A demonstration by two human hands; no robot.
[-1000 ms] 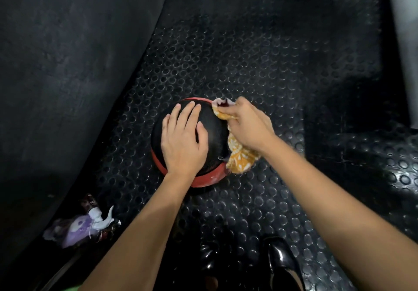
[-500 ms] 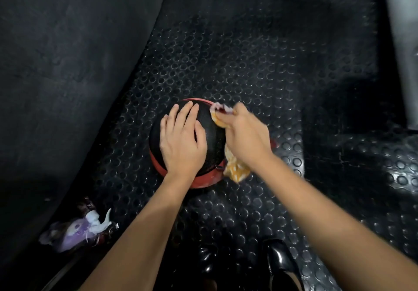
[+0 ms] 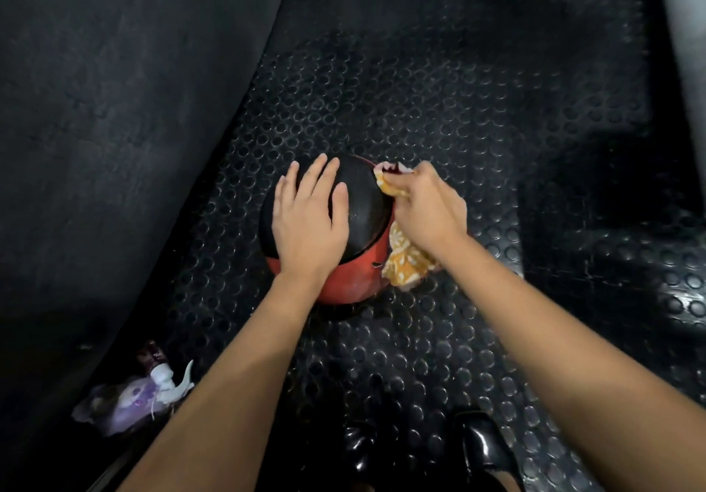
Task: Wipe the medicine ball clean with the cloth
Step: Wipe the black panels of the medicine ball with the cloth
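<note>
A black and red medicine ball (image 3: 363,209) sits on the studded black rubber floor (image 3: 420,109). My left hand (image 3: 309,220) lies flat on its top left with the fingers straight. My right hand (image 3: 429,212) grips an orange cloth with white flowers (image 3: 405,262) against the ball's right side. One end of the cloth sticks out above my fingers and the other hangs below my wrist. The ball's far underside is hidden.
A dark padded wall (image 3: 114,128) rises on the left. A purple spray bottle with a white trigger (image 3: 141,396) lies on the floor at lower left. A shiny black shoe (image 3: 481,449) shows at the bottom edge. A pale surface (image 3: 687,14) stands at the far right.
The ball has rolled so that more of its red lower part faces me. My right hand with the cloth has shifted slightly along the ball's right side. My left hand stays on top.
</note>
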